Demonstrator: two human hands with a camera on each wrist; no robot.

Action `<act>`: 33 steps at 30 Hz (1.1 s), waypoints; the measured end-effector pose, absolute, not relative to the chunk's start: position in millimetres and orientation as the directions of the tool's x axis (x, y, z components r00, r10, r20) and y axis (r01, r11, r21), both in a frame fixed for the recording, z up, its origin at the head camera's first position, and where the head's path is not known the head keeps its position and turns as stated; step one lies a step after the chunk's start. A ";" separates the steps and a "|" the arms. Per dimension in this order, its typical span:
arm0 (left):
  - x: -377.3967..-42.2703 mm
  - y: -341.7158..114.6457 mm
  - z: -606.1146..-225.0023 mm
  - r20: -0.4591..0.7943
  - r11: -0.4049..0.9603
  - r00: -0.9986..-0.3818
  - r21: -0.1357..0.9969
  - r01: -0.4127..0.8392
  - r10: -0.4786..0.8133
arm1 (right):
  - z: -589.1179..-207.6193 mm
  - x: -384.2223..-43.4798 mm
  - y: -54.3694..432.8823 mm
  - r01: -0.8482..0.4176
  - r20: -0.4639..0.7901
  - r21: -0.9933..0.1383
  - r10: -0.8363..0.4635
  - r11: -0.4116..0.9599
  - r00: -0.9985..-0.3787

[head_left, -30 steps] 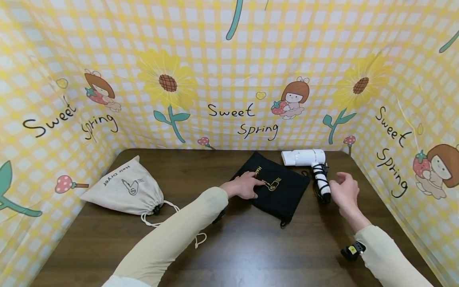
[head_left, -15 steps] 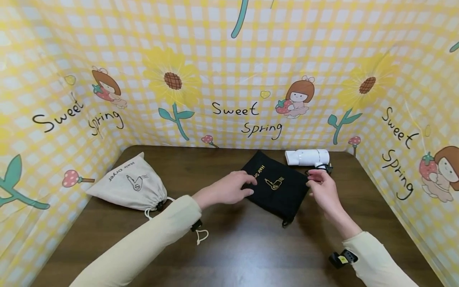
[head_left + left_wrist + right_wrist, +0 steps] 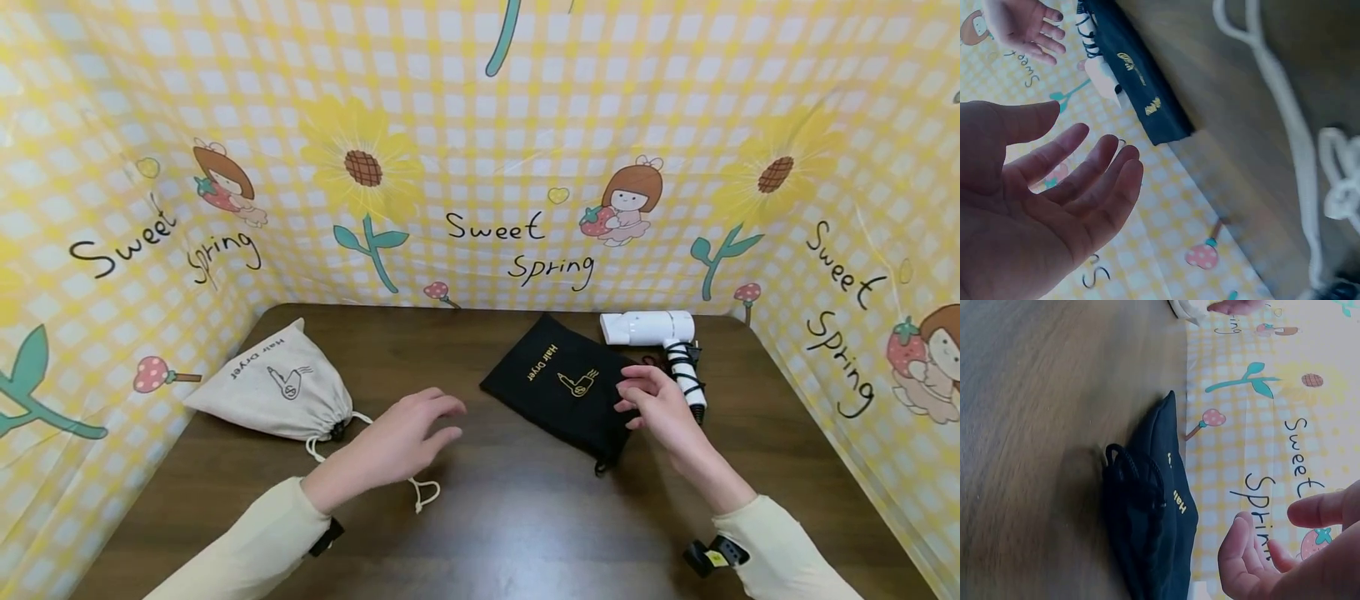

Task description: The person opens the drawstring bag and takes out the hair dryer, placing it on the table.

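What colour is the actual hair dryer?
The hair dryer is white, clearest in the head view.

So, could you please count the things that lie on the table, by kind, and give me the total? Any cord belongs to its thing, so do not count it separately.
Bags: 2, the cream bag and the black bag
Hair dryer: 1, white
Total: 3

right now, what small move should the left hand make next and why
Probably reach the left hand toward the cream bag's gathered neck: the hand is open, empty and near it, and that bag looks drawn shut and bulging, while the black bag lies flat, with the hair dryer outside beside it.
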State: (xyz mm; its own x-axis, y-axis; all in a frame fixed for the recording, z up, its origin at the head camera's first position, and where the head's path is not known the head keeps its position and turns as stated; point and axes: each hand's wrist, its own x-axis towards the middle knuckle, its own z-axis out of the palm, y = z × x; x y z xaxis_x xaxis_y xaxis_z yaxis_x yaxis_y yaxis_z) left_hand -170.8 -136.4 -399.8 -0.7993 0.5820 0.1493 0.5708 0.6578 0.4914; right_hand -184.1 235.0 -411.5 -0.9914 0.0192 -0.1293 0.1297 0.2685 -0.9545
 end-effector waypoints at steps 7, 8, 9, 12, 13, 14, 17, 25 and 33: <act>-152.5 -155.8 -406.3 0.172 0.751 -0.874 0.453 0.480 0.455 | -409.4 -183.5 231.3 0.140 -0.141 -0.964 0.011 0.228 -0.990; -149.4 -160.2 -407.1 0.183 0.762 -0.881 0.446 0.470 0.437 | -409.4 -183.5 230.1 0.142 -0.143 -0.964 0.010 0.226 -0.990; -146.0 -165.3 -407.9 0.198 0.770 -0.886 0.439 0.463 0.420 | -409.7 -183.6 229.3 0.142 -0.144 -0.964 0.007 0.223 -0.990; -136.4 -181.6 -410.6 0.253 0.786 -0.890 0.420 0.453 0.378 | -410.3 -182.8 227.8 0.155 -0.156 -0.966 0.011 0.208 -0.988; -133.5 -187.1 -411.7 0.270 0.789 -0.891 0.418 0.451 0.366 | -410.3 -182.3 227.6 0.159 -0.160 -0.966 0.014 0.204 -0.987; -130.7 -192.7 -412.9 0.284 0.791 -0.891 0.417 0.448 0.355 | -410.5 -181.8 227.9 0.164 -0.164 -0.966 0.020 0.201 -0.986; -124.6 -208.3 -416.4 0.305 0.791 -0.896 0.434 0.431 0.322 | -410.1 -180.3 228.4 0.171 -0.170 -0.965 0.023 0.197 -0.985; -118.6 -238.3 -421.4 0.311 0.801 -0.916 0.464 0.378 0.252 | -411.1 -180.3 228.5 0.176 -0.178 -0.964 0.009 0.200 -0.984; -123.0 -254.4 -419.8 0.254 0.842 -0.947 0.450 0.297 0.198 | -412.7 -182.0 226.8 0.181 -0.182 -0.964 0.011 0.193 -0.983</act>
State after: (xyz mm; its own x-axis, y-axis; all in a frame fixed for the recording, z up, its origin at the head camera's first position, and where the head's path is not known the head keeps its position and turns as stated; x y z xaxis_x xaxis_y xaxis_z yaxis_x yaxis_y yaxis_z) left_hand -123.0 -254.4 -419.8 -0.9466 0.1984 0.2541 0.2972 0.8423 0.4497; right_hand -182.0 226.8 -412.7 -0.9832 0.0110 -0.1822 0.1808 0.1927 -0.9645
